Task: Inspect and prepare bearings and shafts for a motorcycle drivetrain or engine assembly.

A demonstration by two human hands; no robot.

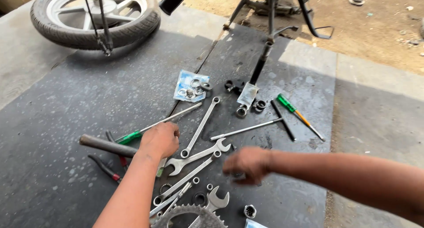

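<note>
While our left hand [160, 139] rests clenched on grey steel spanners [196, 155], our blurred right hand [246, 165] hovers, grip unclear.

Left hand [160, 139] rests fisted among spanners [199, 152] on the dark mat [66, 113]; right hand [247, 164], blurred, hovers beside them.

A: Where is there room on the mat [57, 122]?
B: Its far left part lies bare, and so does the patch right of the T-handle wrench [254, 127].
A: And what blocks the middle?
B: Spanners [201, 154] lie crowded between the left hand [160, 139] and right hand [247, 164], with the sprocket [187, 215] close below and the wheel [95, 16] far up
</note>
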